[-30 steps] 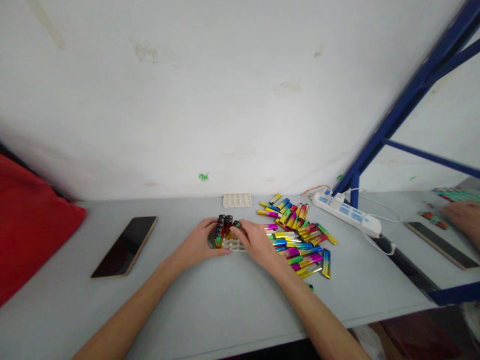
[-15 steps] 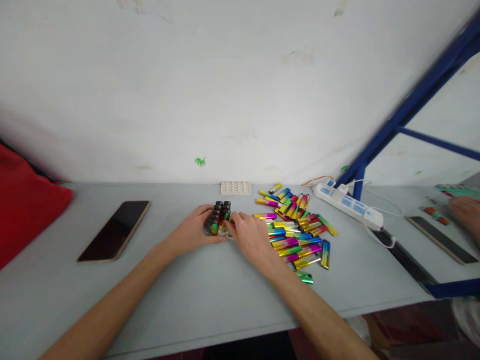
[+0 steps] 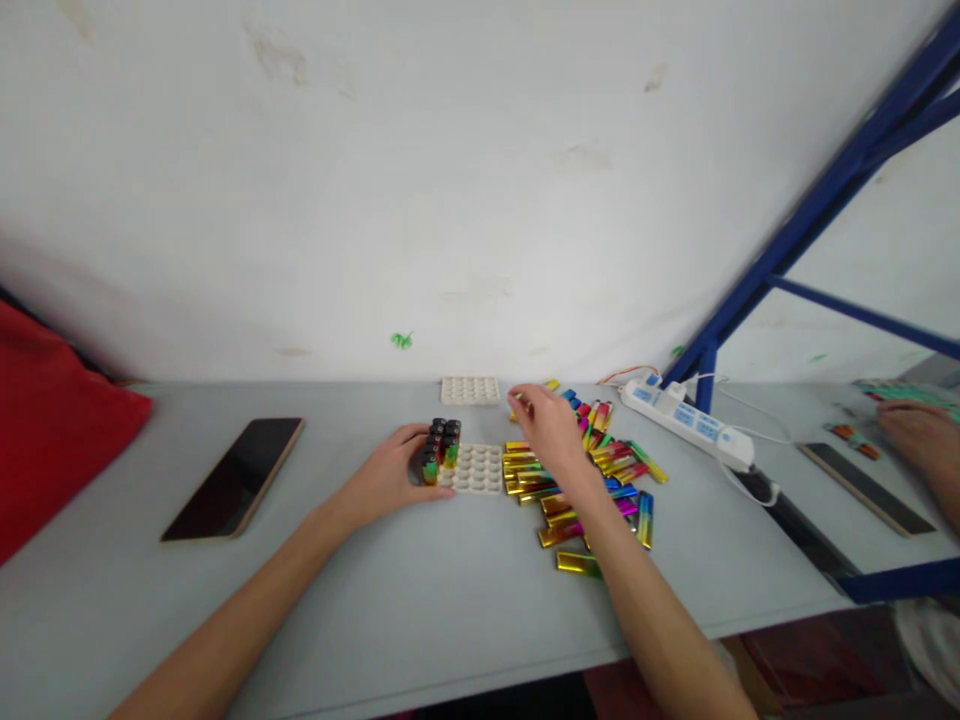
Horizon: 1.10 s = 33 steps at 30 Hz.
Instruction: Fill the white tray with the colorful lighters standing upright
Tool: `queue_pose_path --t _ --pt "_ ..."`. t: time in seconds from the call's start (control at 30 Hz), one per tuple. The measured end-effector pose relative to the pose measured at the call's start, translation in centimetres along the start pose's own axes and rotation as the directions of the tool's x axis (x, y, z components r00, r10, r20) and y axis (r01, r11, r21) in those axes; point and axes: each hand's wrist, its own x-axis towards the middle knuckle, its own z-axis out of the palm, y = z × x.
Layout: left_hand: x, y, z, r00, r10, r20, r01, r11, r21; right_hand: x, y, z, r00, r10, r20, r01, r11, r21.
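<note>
A white tray [image 3: 480,470] with rows of round holes lies on the table. Several lighters [image 3: 442,440] with black tops stand upright in its left part. My left hand [image 3: 394,470] curls around the tray's left end, thumb along the near edge and fingers behind the standing lighters. To the right lies a loose pile of shiny, many-coloured lighters [image 3: 551,505]. Over the pile's far left side is my right hand [image 3: 551,425], its fingertips pinched at a yellow lighter end [image 3: 514,413]; the hand hides most of that lighter.
A second white holed tray [image 3: 470,390] sits by the wall. A dark phone or tablet [image 3: 234,478] lies at left, beside a red cloth or bag [image 3: 60,420]. At right are a power strip [image 3: 686,420], a blue metal frame [image 3: 750,300] and another person's hand [image 3: 919,435].
My right hand has moved from the tray up and right to the lighter pile, uncovering the tray's holes. My left hand stays at the tray's left end. The view has shifted slightly.
</note>
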Motion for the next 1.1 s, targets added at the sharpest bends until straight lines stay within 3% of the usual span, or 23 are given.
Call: queue_pose_path --t 0.1,0.2,0.47,0.6,0.67,0.73,0.8,0.9,1.0,1.1 --pt "0.1 0.0 0.0 1.000 -0.020 0.008 0.020 1.000 0.004 3.2 2.8 -1.0 0.982 0.094 0.163 -0.059 0.976 -0.207" --pt "0.2 0.1 0.1 1.000 -0.022 0.005 0.022 1.000 0.004 4.7 4.4 -1.0 0.955 0.126 0.267 -0.056 0.965 -0.256" --pt "0.4 0.9 0.0 0.999 -0.040 -0.002 0.040 0.999 -0.011 6.2 4.0 -0.1 0.918 0.148 0.369 -0.039 0.957 -0.288" --pt "0.2 1.0 0.1 1.000 -0.023 -0.007 0.023 1.000 -0.018 6.2 3.8 -0.7 0.953 0.098 0.287 -0.016 0.961 -0.275" --pt "0.2 1.0 0.2 1.000 -0.016 0.001 0.016 1.000 -0.024 5.7 3.9 -1.1 0.991 0.051 0.120 -0.031 0.986 -0.162" --pt "0.2 0.9 0.2 1.000 -0.011 0.007 0.011 1.000 -0.026 4.8 3.8 -1.5 0.997 0.030 -0.071 -0.024 0.996 0.086" --pt "0.2 0.9 0.2 1.000 -0.008 0.008 0.008 1.000 -0.027 3.8 3.2 -1.4 0.986 0.074 -0.149 -0.008 0.916 0.402" --pt "0.2 1.0 0.1 1.000 0.001 0.002 -0.001 0.999 -0.037 2.2 1.5 -0.6 0.983 0.173 -0.066 -0.057 0.621 0.782" --pt "0.2 1.0 0.1 1.000 0.013 -0.012 -0.013 0.999 -0.038 0.7 -0.2 0.9 0.977 0.203 0.067 -0.133 0.332 0.934" --pt "0.2 1.1 0.2 1.000 0.006 -0.011 -0.006 1.000 -0.031 -0.7 -1.1 2.5 0.964 0.198 0.176 -0.207 0.146 0.967"
